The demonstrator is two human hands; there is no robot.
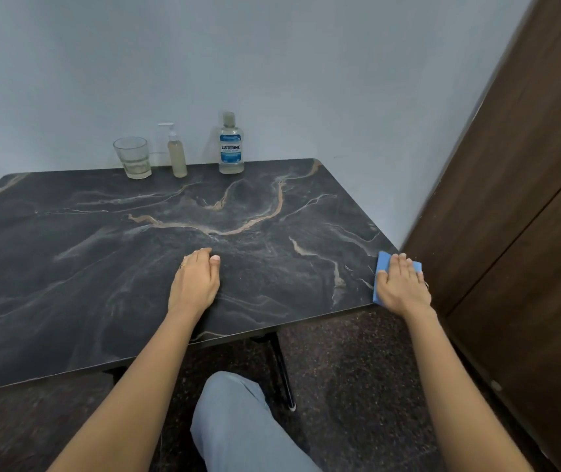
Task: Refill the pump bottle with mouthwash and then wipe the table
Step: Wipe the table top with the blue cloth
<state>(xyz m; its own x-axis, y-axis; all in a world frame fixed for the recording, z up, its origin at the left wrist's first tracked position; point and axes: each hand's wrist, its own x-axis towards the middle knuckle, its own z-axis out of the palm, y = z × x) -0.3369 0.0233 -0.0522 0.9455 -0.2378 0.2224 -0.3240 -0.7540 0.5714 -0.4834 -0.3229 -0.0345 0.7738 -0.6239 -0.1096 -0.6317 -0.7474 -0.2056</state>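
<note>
Presses cloth (382, 262) flat under right grip (403, 284), fingers straight, at near right corner of surface (102, 267). Rests left grip (197, 281) palm-down, fingers relaxed, holding nothing. Best swept leftward in overlapping passes, pressure even, stopping short of pump bottle (176, 155), mouthwash (231, 148) and glass (132, 158) at far edge.

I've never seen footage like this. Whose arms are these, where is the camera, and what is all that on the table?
There is no machine here. These are a person's two bare arms, filmed by one wide camera worn on the head, looking forward and down. The left hand lies flat on the dark marbled table. The right hand presses flat on a blue cloth at the table's right edge, beside a brown door. Neither hand grips anything. At the back, by the wall, stand a glass, a pump bottle and a mouthwash bottle, left to right.
</note>
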